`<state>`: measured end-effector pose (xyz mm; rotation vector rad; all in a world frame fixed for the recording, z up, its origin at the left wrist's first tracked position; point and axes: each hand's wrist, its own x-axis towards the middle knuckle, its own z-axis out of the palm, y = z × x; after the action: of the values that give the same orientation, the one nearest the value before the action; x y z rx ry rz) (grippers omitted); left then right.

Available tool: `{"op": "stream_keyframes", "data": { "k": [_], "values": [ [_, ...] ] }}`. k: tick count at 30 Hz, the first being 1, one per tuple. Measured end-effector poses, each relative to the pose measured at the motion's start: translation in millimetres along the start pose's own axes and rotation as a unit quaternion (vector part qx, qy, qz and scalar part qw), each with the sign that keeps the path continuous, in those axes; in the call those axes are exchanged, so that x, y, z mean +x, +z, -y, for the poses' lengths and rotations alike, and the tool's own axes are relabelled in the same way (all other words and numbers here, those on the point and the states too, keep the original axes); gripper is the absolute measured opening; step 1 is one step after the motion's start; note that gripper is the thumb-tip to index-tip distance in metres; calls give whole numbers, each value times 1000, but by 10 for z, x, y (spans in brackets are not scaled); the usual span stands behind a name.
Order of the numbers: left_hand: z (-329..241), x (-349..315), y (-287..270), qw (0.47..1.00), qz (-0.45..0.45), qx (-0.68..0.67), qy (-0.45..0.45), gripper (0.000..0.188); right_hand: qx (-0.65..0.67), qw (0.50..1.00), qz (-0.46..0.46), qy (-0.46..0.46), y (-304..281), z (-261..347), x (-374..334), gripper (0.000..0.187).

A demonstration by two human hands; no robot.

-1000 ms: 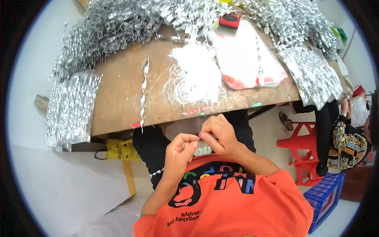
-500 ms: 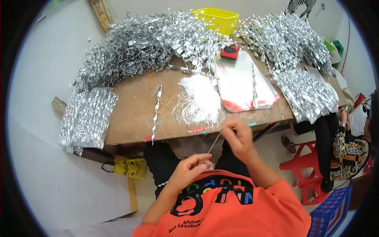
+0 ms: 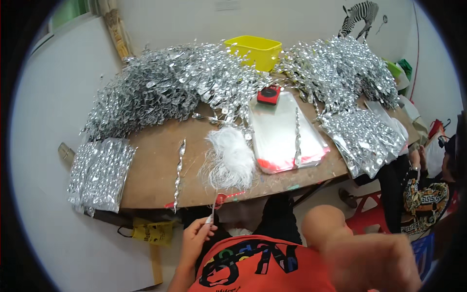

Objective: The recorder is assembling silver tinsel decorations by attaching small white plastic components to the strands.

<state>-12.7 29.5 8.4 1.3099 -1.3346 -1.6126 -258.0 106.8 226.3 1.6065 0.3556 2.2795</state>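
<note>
Left hand [image 3: 196,235]: pinching a slim silvery piece [image 3: 209,220], jutting toward twelve o'clock
Right hand [image 3: 374,263]: blurred; grip cannot be told
White threads [image 3: 229,160]: left hand's one o'clock

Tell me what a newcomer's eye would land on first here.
Most likely the left heap of shiny silver strands, sprawling over the back left of the brown table, and the right heap at its back right. The bright yellow tub also stands out between them at the back, as does the striped zebra figure on the wall at upper right. The right grip looms blurred at lower right.
</note>
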Motion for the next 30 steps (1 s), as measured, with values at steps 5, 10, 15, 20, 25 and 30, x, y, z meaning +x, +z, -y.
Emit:
{"op": "stream_keyframes", "data": {
  "k": [5,10,15,20,25,30],
  "values": [
    [-36,162,153,1000,2,-21,14,24,83,959,169,213,-93,21,-39,36],
    [3,201,193,999,46,14,2,24,81,936,114,323,-24,-63,-264,34],
    [-6,260,51,999,-4,4,50,24,167,906,131,365,-202,-151,-374,34],
    [-289,502,-254,990,-113,23,85,24,183,905,161,348,-178,-266,-422,38],
    [-340,983,-753,973,-181,106,97,26,202,917,97,330,80,-327,-526,40],
    [-221,1733,-1039,964,-215,131,87,30,141,883,230,384,24,-227,-488,35]
  ]
}}
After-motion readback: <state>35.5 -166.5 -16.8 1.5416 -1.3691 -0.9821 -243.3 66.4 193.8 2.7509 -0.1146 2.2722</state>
